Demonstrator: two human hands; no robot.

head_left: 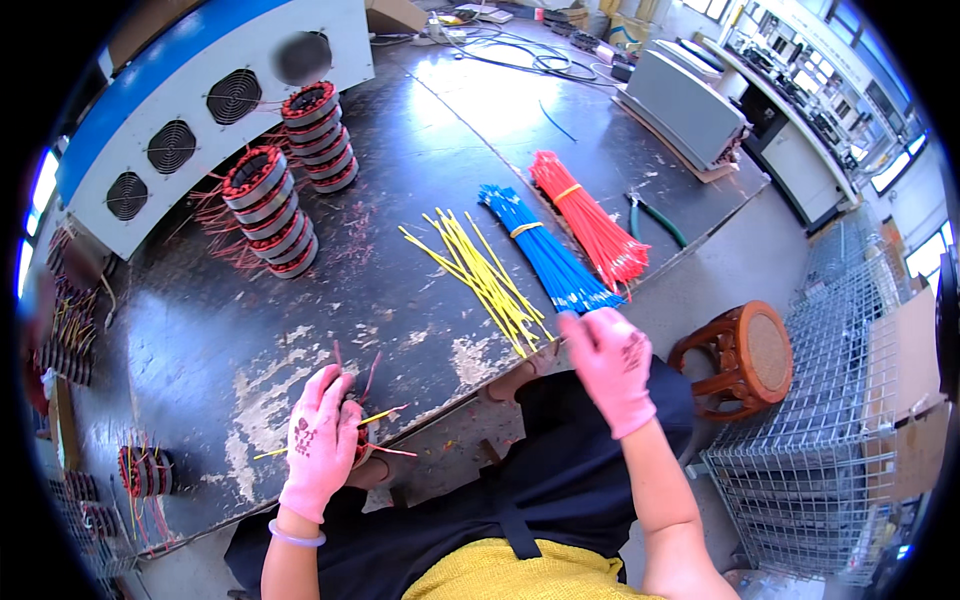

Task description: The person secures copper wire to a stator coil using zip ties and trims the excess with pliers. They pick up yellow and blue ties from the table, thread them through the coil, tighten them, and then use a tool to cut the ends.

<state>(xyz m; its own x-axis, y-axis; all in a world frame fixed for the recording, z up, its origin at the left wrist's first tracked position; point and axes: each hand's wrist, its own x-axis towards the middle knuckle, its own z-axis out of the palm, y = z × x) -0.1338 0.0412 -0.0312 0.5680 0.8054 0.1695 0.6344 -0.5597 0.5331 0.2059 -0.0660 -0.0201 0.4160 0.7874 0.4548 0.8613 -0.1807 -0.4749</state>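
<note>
My left hand [320,440], in a pink glove, grips a small wound coil [357,428] with red and yellow leads at the near edge of the dark worktable [400,150]. My right hand [610,365], also gloved in pink, reaches to the near end of a bundle of blue wires [545,250], fingertips touching its tips. Loose yellow wires [485,275] lie fanned out just left of the blue bundle. A banded bundle of red wires [590,220] lies to its right.
Two stacks of red-wound coils [270,210] [320,135] stand at the table's far left, before a white-and-blue fan unit [200,100]. Green-handled pliers [655,217] lie past the red wires. A round wooden stool [745,355] and wire-mesh crates [840,400] stand on my right.
</note>
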